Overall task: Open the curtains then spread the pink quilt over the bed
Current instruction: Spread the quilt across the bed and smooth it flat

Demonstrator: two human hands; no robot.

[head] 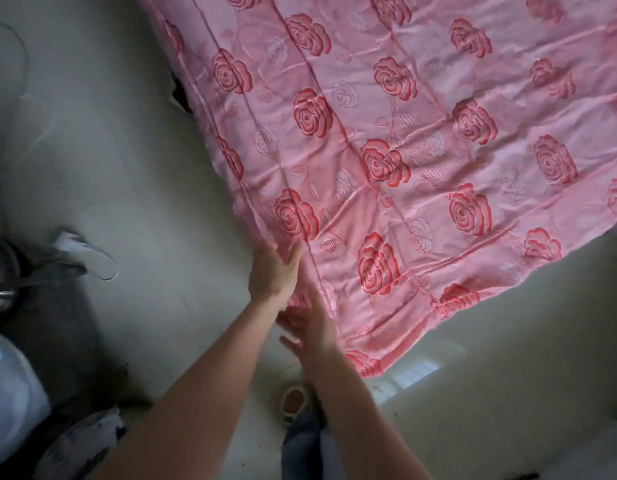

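Pink quilted cover with red rose print (421,150) lies spread over the bed, reaching its left edge and near corner. My left hand (273,268) is on the quilt at the left edge, thumb on top, fingertips hidden in the fold: cannot tell if they grip. My right hand (309,329), closer to the near corner, has its fingers straight and spread against the quilt's edge. White slipper (92,259) on the pale floor (144,150), left of the bed
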